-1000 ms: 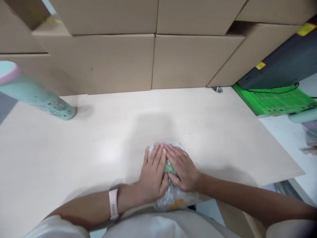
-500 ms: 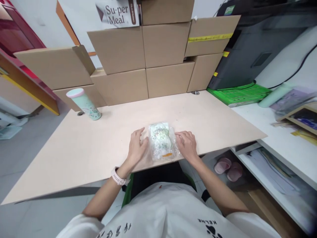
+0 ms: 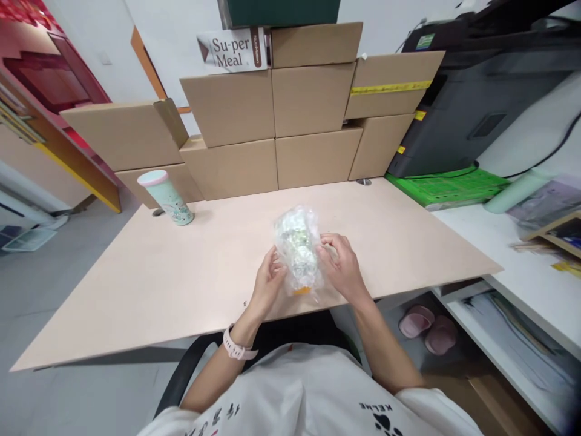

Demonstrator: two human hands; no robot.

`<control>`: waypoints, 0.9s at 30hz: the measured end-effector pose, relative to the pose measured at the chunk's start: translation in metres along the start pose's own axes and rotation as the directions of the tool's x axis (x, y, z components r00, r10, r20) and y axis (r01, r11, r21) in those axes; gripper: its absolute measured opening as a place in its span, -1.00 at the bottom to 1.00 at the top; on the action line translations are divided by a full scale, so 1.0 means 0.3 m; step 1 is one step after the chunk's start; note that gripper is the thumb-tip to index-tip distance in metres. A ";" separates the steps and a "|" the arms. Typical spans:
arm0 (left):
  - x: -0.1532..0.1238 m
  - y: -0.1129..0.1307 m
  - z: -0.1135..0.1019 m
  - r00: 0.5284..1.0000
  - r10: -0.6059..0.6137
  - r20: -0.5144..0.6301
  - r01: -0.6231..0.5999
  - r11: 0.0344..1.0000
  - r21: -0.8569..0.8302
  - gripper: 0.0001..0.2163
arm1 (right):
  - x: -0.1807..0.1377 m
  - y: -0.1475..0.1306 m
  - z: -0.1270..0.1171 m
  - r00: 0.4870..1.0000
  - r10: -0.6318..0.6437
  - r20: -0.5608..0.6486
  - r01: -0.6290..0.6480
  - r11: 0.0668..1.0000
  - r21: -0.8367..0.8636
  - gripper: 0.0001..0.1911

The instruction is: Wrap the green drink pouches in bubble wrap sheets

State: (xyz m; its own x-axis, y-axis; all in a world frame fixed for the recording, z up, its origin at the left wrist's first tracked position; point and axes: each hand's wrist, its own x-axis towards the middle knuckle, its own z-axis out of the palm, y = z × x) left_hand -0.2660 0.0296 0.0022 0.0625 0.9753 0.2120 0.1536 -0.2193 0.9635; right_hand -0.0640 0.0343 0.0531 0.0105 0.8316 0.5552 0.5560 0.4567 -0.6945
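Observation:
A bubble-wrapped package with pale green contents and an orange patch at its near end is between my hands, close to the table's front edge. My left hand, with a pink watch strap on the wrist, has its fingers curled against the package's left side. On the other side, my right hand pinches the wrap at the right edge. What exactly lies inside the wrap is blurred.
A mint-green tumbler with a pink rim stands at the table's back left. Cardboard boxes are stacked along the back. To the right are a dark printer, a green crate and a white shelf. Pink slippers lie below.
My hands have closed in on the package from both sides and now grip it. Its far end has come up and it looks slightly turned. The view has shifted a little.

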 end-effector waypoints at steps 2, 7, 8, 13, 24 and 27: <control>0.012 0.005 -0.005 0.998 -0.053 -0.024 0.053 0.999 0.003 -0.61 | 0.045 -0.049 -0.027 0.995 -0.093 -0.020 0.090 0.988 -0.122 -0.87; 0.015 -0.002 -0.031 0.939 -0.098 -0.329 0.109 0.994 0.015 -0.57 | 0.106 -0.057 -0.022 0.995 -0.097 0.007 0.097 0.984 -0.148 -0.83; 0.010 0.005 -0.037 0.924 -0.073 -0.375 0.104 0.992 0.065 -0.54 | 0.112 -0.041 -0.016 0.998 -0.064 0.010 0.065 0.991 -0.115 -0.84; -0.010 0.049 -0.042 0.953 0.221 -0.206 -0.109 0.888 0.447 -0.56 | 0.140 0.111 -0.020 0.974 0.206 -0.088 -0.213 0.974 -0.078 -0.86; -0.007 -0.083 -0.034 0.996 0.083 0.027 -0.079 0.740 0.667 -0.42 | -0.050 0.193 -0.004 1.000 0.002 -0.028 -0.018 0.807 -0.590 -0.61; -0.019 -0.097 -0.041 0.998 0.019 0.067 -0.056 0.792 0.608 -0.44 | -0.121 0.159 0.080 0.991 0.040 0.128 0.031 0.857 -0.514 -0.58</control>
State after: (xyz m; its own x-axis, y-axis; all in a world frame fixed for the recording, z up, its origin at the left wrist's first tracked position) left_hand -0.2829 0.0307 -0.0251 0.1318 0.9668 0.2191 0.7177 -0.2455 0.6516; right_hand -0.0579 0.0335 -0.0111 -0.0734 0.8830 0.4637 0.9040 0.2553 -0.3430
